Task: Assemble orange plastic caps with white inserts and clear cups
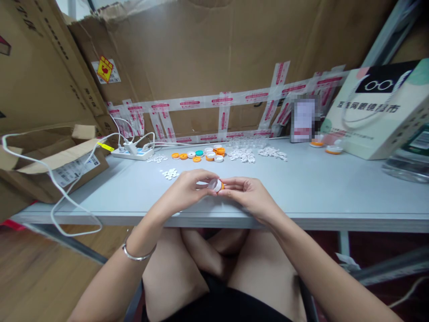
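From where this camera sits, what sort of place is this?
Probably a makeshift workbench, perhaps in a storeroom: a grey table with small white parts in separate piles, loose orange caps, and a big taped cardboard box standing behind.

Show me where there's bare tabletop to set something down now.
Widest: the tabletop right of the right hand, in front of the paper bag, left of the clear bottle. Smaller: between the open carton and the left hand. Crowded: rear middle, with caps, white pieces and clear cups.
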Demonstrator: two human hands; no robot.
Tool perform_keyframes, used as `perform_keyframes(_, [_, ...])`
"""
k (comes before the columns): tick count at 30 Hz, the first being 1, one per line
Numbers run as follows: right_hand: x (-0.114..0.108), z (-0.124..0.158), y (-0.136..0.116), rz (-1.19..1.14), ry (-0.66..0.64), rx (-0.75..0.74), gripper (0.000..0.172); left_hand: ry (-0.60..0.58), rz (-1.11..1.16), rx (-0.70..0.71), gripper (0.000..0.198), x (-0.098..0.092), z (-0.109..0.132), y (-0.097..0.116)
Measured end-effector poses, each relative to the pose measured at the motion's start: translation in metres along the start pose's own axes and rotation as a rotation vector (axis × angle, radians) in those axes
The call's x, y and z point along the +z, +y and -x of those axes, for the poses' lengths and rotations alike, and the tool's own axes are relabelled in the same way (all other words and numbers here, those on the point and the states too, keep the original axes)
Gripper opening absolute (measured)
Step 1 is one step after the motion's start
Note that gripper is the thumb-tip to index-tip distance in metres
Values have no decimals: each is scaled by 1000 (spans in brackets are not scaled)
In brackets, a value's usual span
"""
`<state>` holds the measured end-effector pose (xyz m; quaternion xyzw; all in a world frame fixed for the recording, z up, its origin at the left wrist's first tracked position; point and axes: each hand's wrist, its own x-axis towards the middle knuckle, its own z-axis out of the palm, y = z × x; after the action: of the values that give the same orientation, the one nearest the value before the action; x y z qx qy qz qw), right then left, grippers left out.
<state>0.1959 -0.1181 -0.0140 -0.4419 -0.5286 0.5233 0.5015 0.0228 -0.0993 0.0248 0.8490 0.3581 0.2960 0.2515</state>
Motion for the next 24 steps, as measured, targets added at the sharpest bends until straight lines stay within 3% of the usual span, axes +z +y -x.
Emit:
perform_keyframes(14, [0, 1, -1, -15, 2, 13, 38, -8, 1, 65, 24, 1, 1, -5])
perform_keyframes(24, [-2, 2, 1, -107, -28, 29, 38, 4, -54, 74, 13, 0, -2, -2])
